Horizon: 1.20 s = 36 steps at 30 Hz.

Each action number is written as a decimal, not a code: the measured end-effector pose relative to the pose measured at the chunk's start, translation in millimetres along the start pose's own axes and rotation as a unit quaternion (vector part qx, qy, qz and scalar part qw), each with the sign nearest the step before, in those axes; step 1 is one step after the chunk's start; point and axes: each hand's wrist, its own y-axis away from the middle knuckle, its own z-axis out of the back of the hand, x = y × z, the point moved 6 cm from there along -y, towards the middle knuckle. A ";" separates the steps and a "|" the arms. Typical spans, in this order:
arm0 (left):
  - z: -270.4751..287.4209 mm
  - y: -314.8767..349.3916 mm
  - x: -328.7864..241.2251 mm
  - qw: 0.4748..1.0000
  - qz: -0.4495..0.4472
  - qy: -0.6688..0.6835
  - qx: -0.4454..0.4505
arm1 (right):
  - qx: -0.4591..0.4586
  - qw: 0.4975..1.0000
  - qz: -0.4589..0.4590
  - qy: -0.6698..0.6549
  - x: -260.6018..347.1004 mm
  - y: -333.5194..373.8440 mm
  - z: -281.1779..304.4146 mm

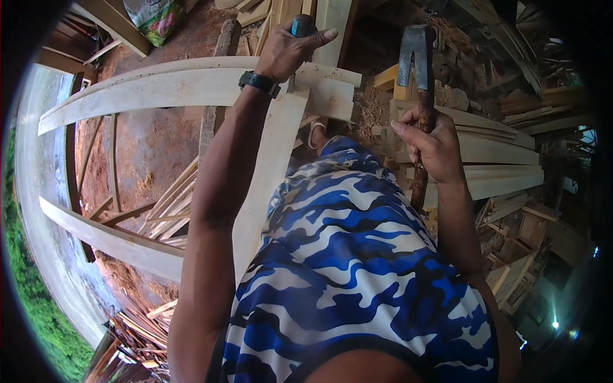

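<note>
My left hand (284, 54) is closed round the handle of a chisel (302, 26), dark with a blue band; the thumb sticks out to the right. A short bit of its metal blade shows below the fist, at the joint of the pale wooden frame (281, 147). Whether the blade's tip touches the wood, I cannot tell. My right hand (437, 143) grips the brown, worn handle of a claw hammer (415, 57). The hammer is raised to the right of the frame, its grey head up and apart from the chisel.
Two pale boards (153, 89) of the frame reach out to the left. Stacked planks (491, 150) lie on the right. Wood scraps (137, 332) are heaped at lower left, with more sticks (172, 204) beyond the long board. A printed sack (153, 19) stands at the far left.
</note>
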 end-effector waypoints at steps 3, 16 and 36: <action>-0.6 3.0 -1.0 1.000 0.016 -0.005 -0.001 | -0.003 1.000 -0.002 0.003 -1.2 5.1 -1.4; -2.5 4.0 -1.7 0.995 -0.057 -0.080 -0.023 | 0.018 0.999 0.026 0.035 15.3 11.2 -13.2; -1.8 27.8 -14.2 0.989 -0.131 -0.072 -0.003 | -0.064 0.866 0.301 0.394 96.3 -28.4 -32.6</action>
